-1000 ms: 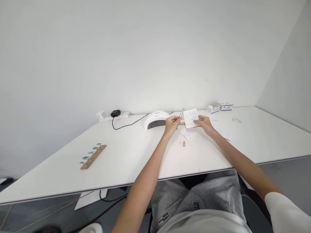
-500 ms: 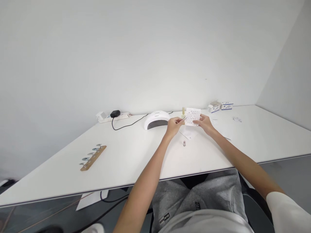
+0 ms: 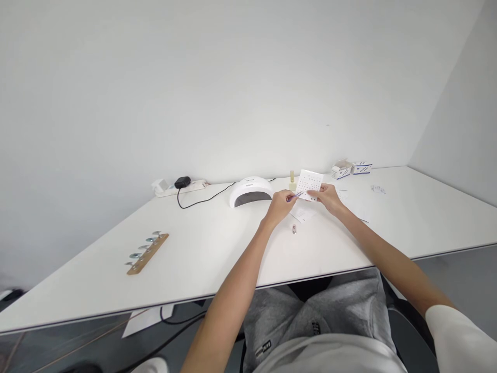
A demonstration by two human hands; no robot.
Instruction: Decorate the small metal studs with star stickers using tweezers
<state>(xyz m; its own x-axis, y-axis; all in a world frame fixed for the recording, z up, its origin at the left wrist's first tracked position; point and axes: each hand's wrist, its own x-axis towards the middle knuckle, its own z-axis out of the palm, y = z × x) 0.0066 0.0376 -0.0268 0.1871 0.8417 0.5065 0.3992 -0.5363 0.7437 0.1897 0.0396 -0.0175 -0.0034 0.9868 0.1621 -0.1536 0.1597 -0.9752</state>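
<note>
From my remote station I read the scene outward from the body. Nearest lie grey trousers [image 3: 310, 321] below the white counter [image 3: 217, 248]. Two bare forearms cross the counter edge.

On the near left of the counter I count one wooden strip [image 3: 147, 253] bearing five small metal discs on stems. Farther in, one small capped vial [image 3: 294, 229] lies on its own, just in front of a loose paper slip [image 3: 303, 213].

Above the slip, the left hand [image 3: 281, 206] is closed in a pinch on one thin stick [image 3: 298, 195], whose tip touches the lower left corner of one dotted sheet [image 3: 309, 185]. The right hand [image 3: 328, 198] is closed on that sheet, thumb and fingers gripping its lower right edge, and holds it tilted, clear of the counter. The sheet carries rows of small dark dots, too small for me to count.

Just behind the hands I see one pale bottle [image 3: 292, 181] standing upright, and to its left one white domed lamp [image 3: 250, 191] with a dark opening. One black cable [image 3: 202, 199] runs from it to one power strip [image 3: 180, 185] by the wall. At the far right stand two small cartons [image 3: 351, 169], side by side, and one small packet [image 3: 378, 189] lies apart.
</note>
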